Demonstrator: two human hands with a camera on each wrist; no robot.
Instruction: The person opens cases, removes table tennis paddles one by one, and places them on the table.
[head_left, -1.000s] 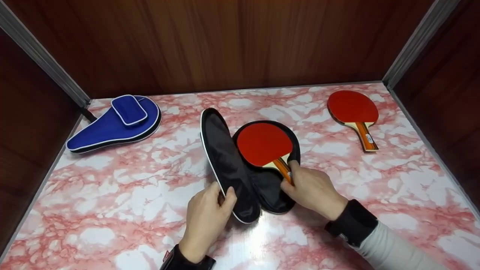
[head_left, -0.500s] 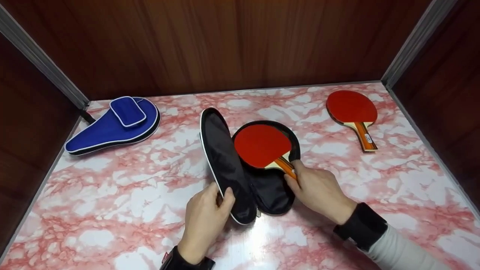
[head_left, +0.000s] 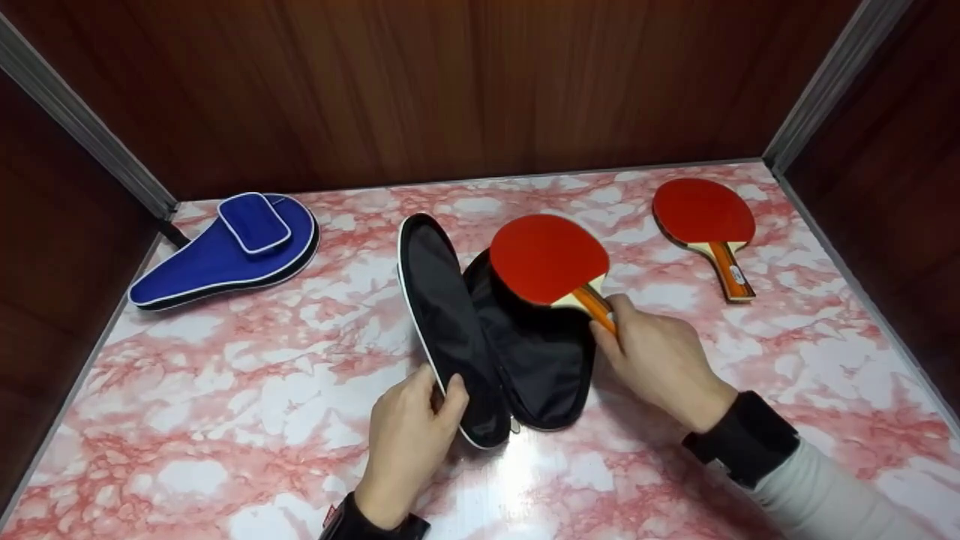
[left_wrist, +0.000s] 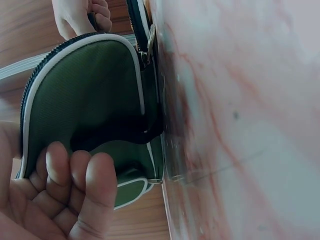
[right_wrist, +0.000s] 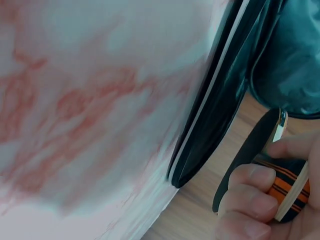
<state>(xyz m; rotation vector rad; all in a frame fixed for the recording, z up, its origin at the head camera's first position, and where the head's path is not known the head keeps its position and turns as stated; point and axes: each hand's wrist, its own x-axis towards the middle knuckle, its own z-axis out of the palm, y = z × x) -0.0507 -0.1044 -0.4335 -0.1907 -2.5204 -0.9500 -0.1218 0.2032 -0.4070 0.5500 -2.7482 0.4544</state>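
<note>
My right hand (head_left: 660, 360) grips the handle of a red table tennis paddle (head_left: 549, 259), which is raised over the unzipped paddle case (head_left: 544, 375). The right wrist view shows fingers curled round the orange-striped handle (right_wrist: 287, 192) and the paddle's dark other face. With thumb and fingers, my left hand (head_left: 415, 439) pinches the edge of the case's lifted flap (head_left: 442, 315), which leans to the left. Seen from the left wrist, that flap's outside is green (left_wrist: 90, 85) with white piping, a zip and a dark strap.
A blue paddle case (head_left: 232, 247) with a small pocket lies at the back left of the marbled table (head_left: 300, 450). Another red paddle (head_left: 705, 214) lies at the back right, handle toward me. Wood-grain walls (head_left: 480, 90) enclose the back and both sides.
The paddle in my right hand has come up out of the open case and moved slightly right and away from me, uncovering the black lining. My left hand keeps holding the flap.
</note>
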